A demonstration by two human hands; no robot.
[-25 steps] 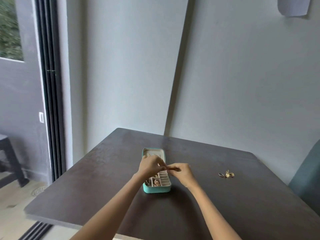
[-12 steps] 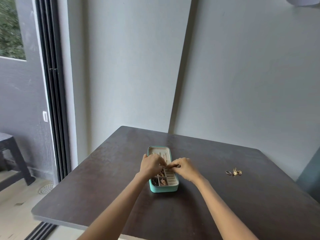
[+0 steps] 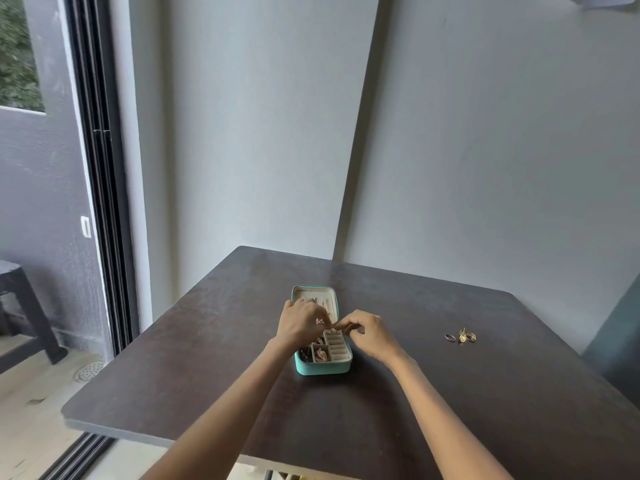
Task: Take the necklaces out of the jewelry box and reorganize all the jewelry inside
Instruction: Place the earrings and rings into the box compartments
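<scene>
A small teal jewelry box (image 3: 323, 368) lies open on the dark table (image 3: 450, 393), its cream lid (image 3: 313, 295) folded back. Gold pieces fill the near-left compartments (image 3: 320, 354); ring rolls line the right side. Over the box's middle, my left hand (image 3: 303, 322) and my right hand (image 3: 372, 336) meet, fingertips pinching a small gold piece (image 3: 334, 326) between them. What kind of piece it is I cannot make out. Three gold rings (image 3: 461, 337) lie on the table to the right.
The table stands in a corner against grey walls. A sliding door frame (image 3: 100, 202) and a dark stool (image 3: 20, 306) are on the left. A teal chair back (image 3: 620, 337) shows at the right edge.
Both hands stay together over the box, fingers working the small gold piece. The view has shifted slightly; the box and rings have not moved.
</scene>
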